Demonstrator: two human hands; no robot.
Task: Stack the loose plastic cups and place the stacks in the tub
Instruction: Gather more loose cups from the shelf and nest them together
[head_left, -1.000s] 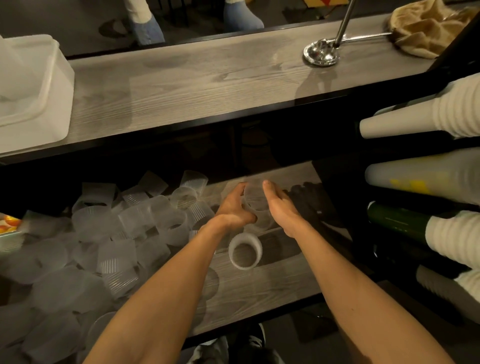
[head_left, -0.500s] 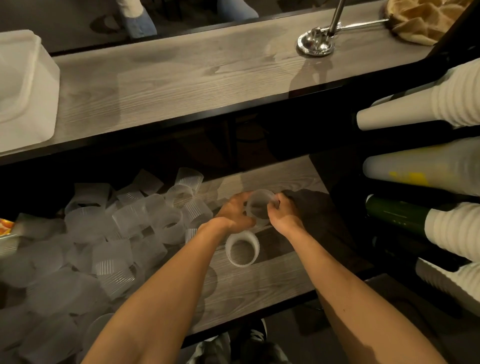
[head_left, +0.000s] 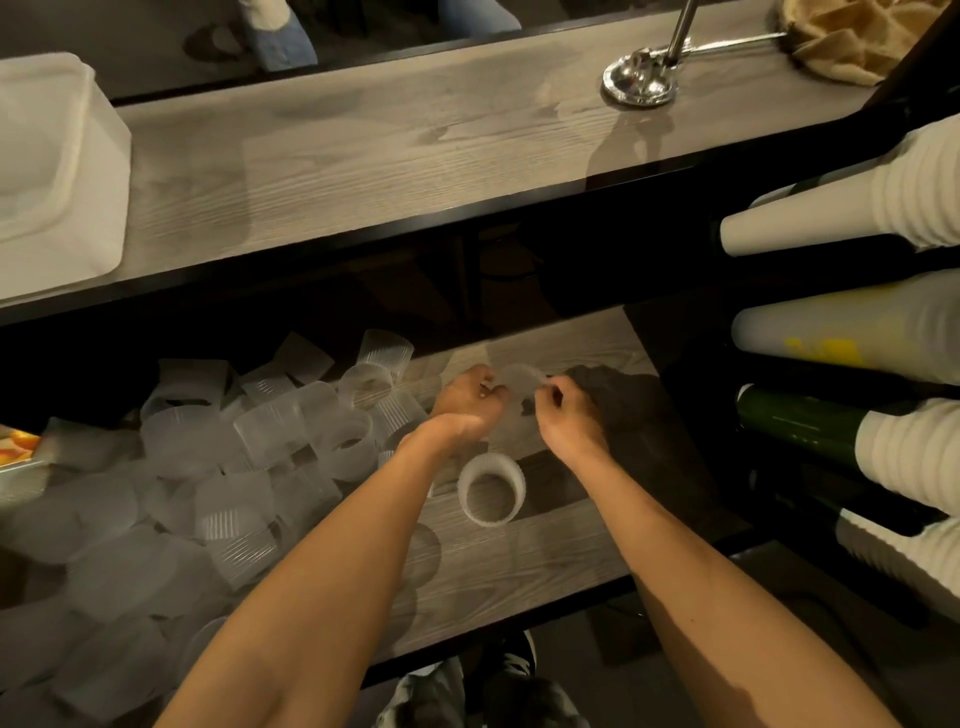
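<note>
Plastic cups, translucent and ribbed, lie in a loose heap on the left of the lower shelf. None of them is nested as far as I can tell from the head view, the only one I have. One more cup lies apart on its side near the shelf's front edge, mouth toward the camera, just beside the left forearm.

The held cup is up off the shelf between both hands. The left hand has its fingers curled in, pinching one side of the rim, and the right hand pinches the other side the same way. A second ago both hands were flatter and cupped the body of the cup. Half a second ago they had turned its mouth toward me. Now they have shifted to the rim and carried it a little farther back. It is blurred, so I cannot say whether it is one cup or two already nested.

I judge this to be an early step: a first cup is picked and oriented, ready to be dropped into another.

The tub sits on the counter above, at the far left and well apart from the hands. I can see no stack in it.
</note>
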